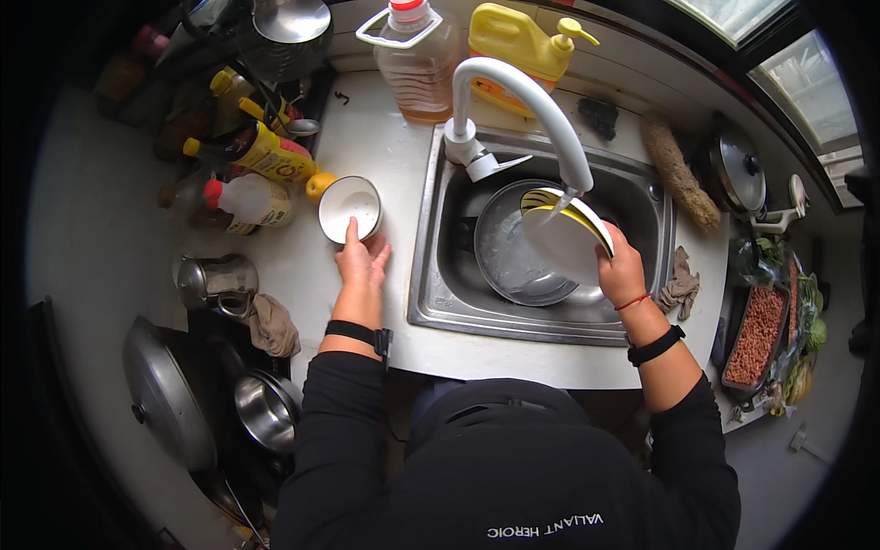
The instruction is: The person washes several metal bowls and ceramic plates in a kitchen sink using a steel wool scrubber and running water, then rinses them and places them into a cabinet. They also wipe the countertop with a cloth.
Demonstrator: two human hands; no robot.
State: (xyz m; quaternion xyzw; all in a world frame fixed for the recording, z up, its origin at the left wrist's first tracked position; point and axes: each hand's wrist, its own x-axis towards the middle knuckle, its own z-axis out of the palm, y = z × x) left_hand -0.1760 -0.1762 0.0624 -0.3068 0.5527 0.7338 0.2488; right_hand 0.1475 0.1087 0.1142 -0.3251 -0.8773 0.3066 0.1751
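My left hand [362, 261] grips the near rim of a small white bowl [347, 203] over the counter left of the sink, thumb inside it. Whether the bowl rests on the counter, I cannot tell. A lemon-like yellow fruit [320, 186] lies beside that bowl. Over the sink [440, 323], my right hand [622, 268] holds tilted white dishware [560, 240] by its right edge; a yellow band and dark stripes show on its inner side. Water runs onto it from the white faucet [522, 69]. Below, a round metal pan [505, 265] with water sits in the basin.
Behind the sink stand a large plastic jug [416, 75] and a yellow pump bottle [515, 51]. Sauce bottles [278, 155], a metal pitcher [210, 282] and a wok lid [165, 392] are left. Rightward are a crumpled cloth [679, 285], a loofah-like roll [680, 172] and a food tray [756, 337].
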